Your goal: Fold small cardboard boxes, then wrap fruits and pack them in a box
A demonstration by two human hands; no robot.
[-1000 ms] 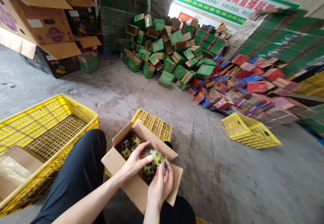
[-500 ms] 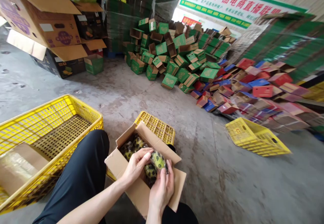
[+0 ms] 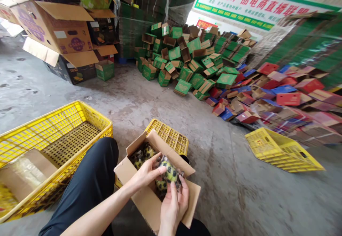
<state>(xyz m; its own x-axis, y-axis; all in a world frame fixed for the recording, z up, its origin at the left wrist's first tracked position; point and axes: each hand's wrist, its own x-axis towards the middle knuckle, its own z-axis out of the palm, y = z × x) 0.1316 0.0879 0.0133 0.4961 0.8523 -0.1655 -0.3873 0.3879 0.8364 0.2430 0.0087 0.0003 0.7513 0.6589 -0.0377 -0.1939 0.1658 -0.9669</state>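
Note:
An open cardboard box (image 3: 145, 200) rests on my lap, with several yellow-green fruits in dark netted wrapping (image 3: 143, 153) inside. My left hand (image 3: 145, 173) and my right hand (image 3: 173, 205) both grip one wrapped fruit (image 3: 169, 170) just above the box. The fingers of both hands are closed round its wrapping. My dark trouser leg (image 3: 91, 182) lies left of the box.
A yellow crate (image 3: 53, 136) holding flat cardboard sits at my left. Another yellow crate (image 3: 168, 136) stands behind the box, and a third (image 3: 283, 150) lies tipped at right. Piles of green (image 3: 187, 56) and red and blue cartons (image 3: 280, 97) cover the floor beyond.
The view has drifted a little, so everything sits lower and further right. Both hands still hold the wrapped fruit over the box, with the fingers shifted slightly on its wrapping.

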